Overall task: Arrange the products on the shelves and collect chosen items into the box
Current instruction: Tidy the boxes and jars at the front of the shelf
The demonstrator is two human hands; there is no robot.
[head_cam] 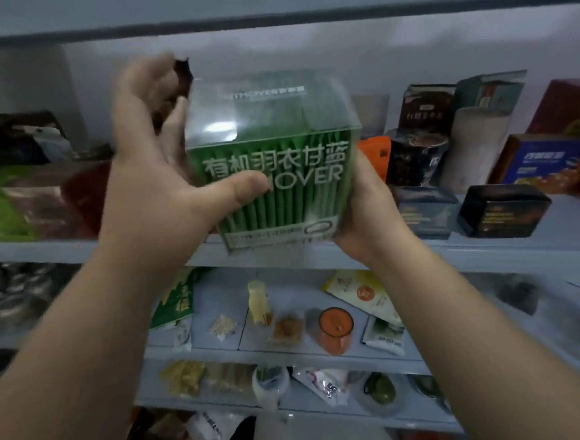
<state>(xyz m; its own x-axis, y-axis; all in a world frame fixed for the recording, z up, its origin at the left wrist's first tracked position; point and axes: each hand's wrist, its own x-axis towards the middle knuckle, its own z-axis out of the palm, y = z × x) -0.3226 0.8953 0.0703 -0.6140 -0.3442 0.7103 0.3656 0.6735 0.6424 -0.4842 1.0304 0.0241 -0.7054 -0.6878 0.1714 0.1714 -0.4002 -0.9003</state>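
Note:
I hold a clear plastic box of green sachets with white lettering up in front of the shelves. My left hand is on its left side, thumb pressed across the front face, fingers reaching up behind its top left corner. My right hand cups the box's lower right corner from below, its fingers hidden behind the box. The box hangs just above the edge of the upper shelf.
Dark boxes, a black tin, a blue box and a pale cylinder crowd the upper shelf at right. Green and red packs lie at left. Lower shelves hold sachets, an orange cup and snack bags.

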